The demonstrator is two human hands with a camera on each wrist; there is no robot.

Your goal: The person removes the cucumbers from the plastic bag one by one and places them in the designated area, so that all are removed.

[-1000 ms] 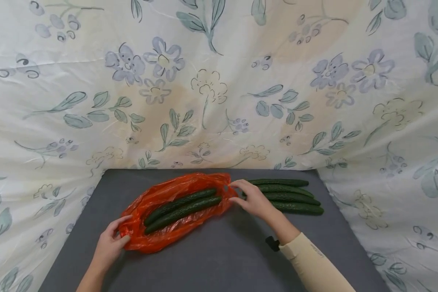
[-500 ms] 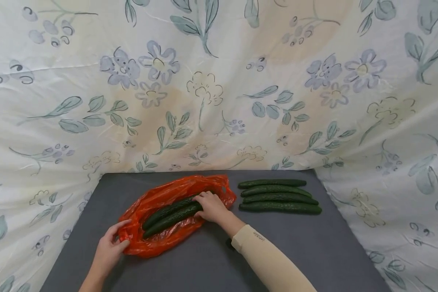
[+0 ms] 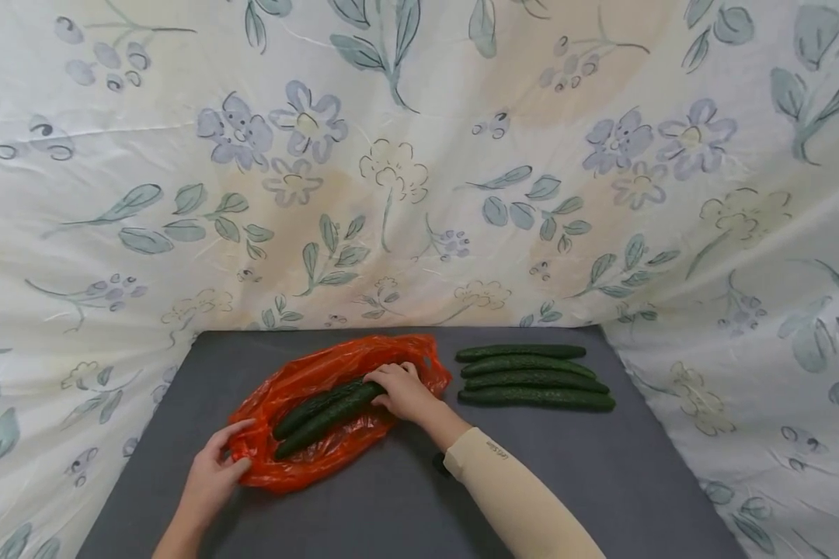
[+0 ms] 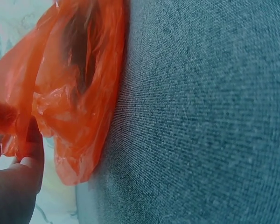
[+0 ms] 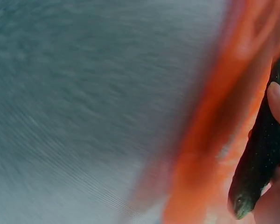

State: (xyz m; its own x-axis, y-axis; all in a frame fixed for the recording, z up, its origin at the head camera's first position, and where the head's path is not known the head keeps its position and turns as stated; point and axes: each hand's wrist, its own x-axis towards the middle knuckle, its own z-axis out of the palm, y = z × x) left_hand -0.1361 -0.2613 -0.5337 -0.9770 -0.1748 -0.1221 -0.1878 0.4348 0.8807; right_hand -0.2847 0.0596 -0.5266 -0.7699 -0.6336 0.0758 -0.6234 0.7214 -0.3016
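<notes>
An orange-red plastic bag point(image 3: 322, 359) lies spread on the dark grey table, with two dark green cucumbers point(image 3: 322, 421) side by side in its opening. At the bag's near left end my left hand point(image 3: 213, 466) pinches the crumpled plastic; the left wrist view shows fingers behind the thin bag point(image 4: 79, 116). My right hand point(image 3: 404, 394) reaches into the bag and grips the right end of the nearer cucumber. In the right wrist view the thumb point(image 5: 279, 105) presses along that cucumber point(image 5: 259, 161), whose tip sticks out past the hand.
Several more cucumbers point(image 3: 531, 379) lie in a row on the table point(image 3: 531, 466), to the right of the bag. A cloth with flower prints point(image 3: 419, 194) hangs behind and along both sides of the table.
My right hand has moved left from the bag's right rim onto the cucumbers inside and taken hold of one. My left hand stays at the bag's left end.
</notes>
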